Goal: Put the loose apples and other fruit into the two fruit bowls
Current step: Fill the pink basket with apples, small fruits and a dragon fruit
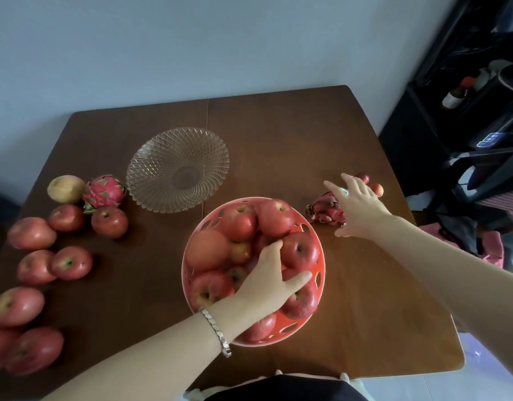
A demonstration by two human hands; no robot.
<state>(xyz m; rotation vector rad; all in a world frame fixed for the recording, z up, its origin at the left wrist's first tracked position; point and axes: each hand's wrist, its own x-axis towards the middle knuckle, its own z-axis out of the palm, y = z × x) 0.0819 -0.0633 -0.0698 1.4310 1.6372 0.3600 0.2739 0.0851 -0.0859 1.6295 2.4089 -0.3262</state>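
A red perforated bowl at the table's front middle is heaped with red apples and one orange fruit. My left hand lies palm down on the apples in it, thumb spread and fingertips tucked between two apples. An empty cut-glass bowl stands behind and to the left. My right hand stretches over a dragon fruit to the right of the red bowl, fingers apart. Two small red fruits lie just beyond its fingers. Several loose apples sit at the left.
Another dragon fruit and a yellow mango-like fruit lie left of the glass bowl. The brown wooden table meets a pale wall at the back. Dark shelving with bottles and bags stands off the right edge.
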